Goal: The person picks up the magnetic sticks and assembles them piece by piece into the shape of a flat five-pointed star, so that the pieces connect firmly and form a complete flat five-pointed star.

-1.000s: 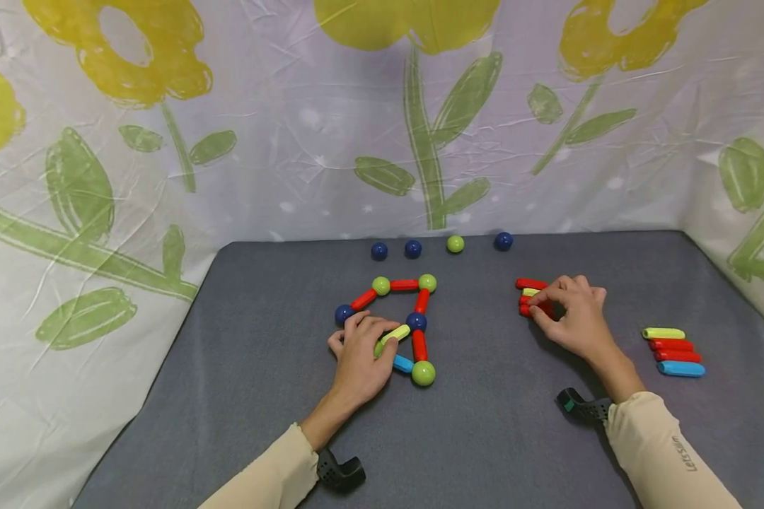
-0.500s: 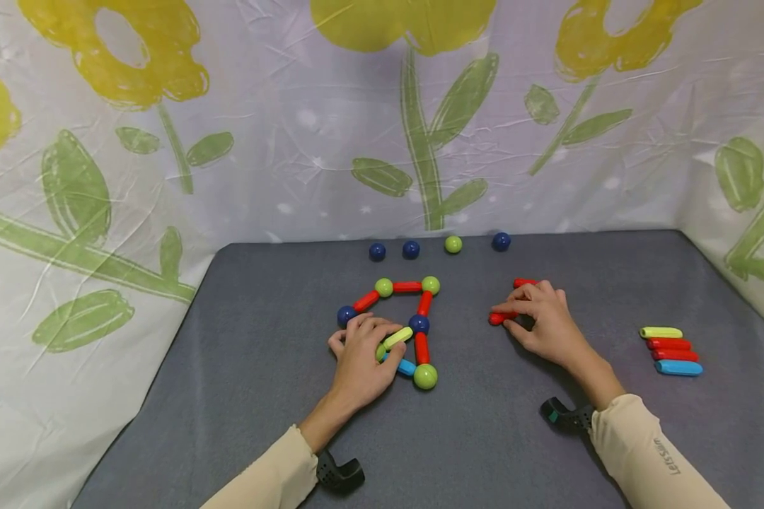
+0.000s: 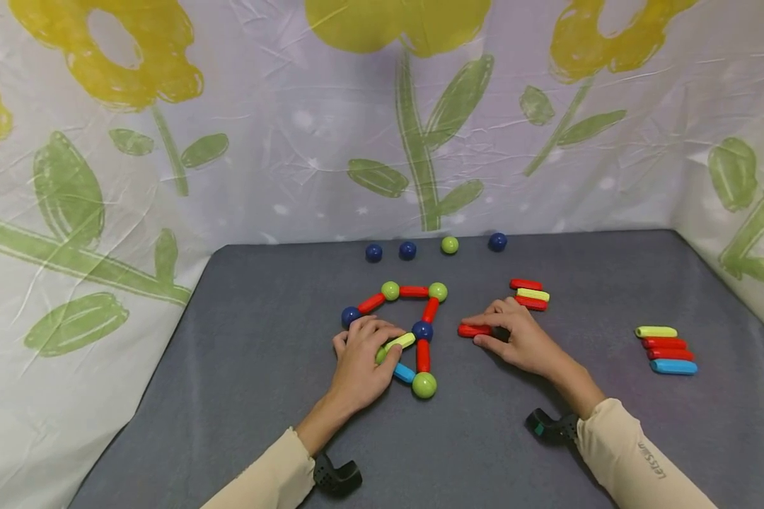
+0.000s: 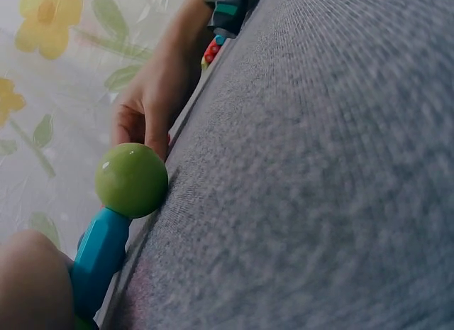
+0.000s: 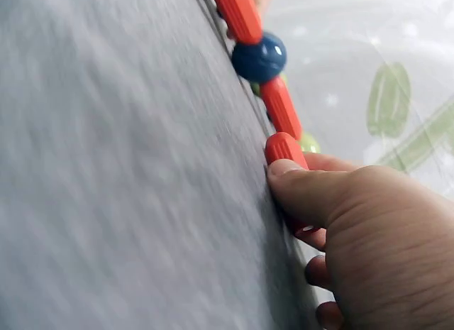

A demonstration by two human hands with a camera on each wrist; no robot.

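Observation:
In the head view my right hand pinches a red magnetic rod between thumb and fingers, low over the mat, right of the joined shape. The right wrist view shows this red rod under the thumb. My left hand holds a green ball at the shape's lower left, partly hidden by the fingers. From that ball a yellow-green rod points to a blue ball, and a blue rod runs to another green ball. Red rods and balls form the upper loop.
Loose balls line the mat's back edge. A short stack of rods lies beyond my right hand. Another row of rods is farther right on the grey mat. A flowered cloth rises behind.
My right hand has taken a red rod from the nearer stack and carried it left toward the shape. My left hand stays at the green ball; the shape has shifted slightly.

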